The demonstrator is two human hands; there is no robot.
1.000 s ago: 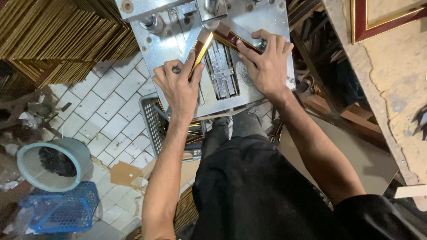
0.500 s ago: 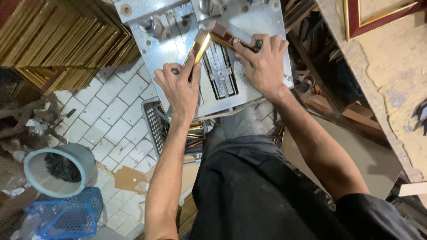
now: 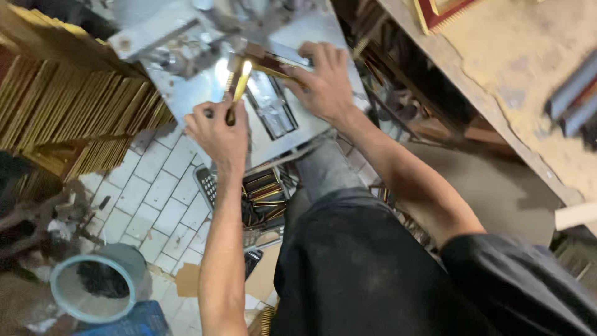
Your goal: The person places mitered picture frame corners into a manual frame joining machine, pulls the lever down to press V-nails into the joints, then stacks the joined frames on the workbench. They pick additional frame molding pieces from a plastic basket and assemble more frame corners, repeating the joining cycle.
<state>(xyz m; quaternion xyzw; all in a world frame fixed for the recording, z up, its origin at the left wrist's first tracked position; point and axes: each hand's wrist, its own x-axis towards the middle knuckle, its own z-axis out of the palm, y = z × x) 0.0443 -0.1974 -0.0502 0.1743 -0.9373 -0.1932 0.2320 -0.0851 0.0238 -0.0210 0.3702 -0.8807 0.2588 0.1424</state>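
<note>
Two gilt moulding strips (image 3: 239,79) (image 3: 273,67) lie flat on the metal machine table (image 3: 186,93), meeting at a corner, one under each hand.

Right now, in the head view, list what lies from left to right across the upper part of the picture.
Stack of gold frame strips → left hand pressing a gold moulding piece on the metal machine table → right hand on a dark moulding piece → worn wooden workbench.

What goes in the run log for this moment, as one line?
left hand: pressing gold moulding strip | right hand: pressing dark moulding strip | strips meet at a corner on metal machine table | crate of offcuts below
</note>
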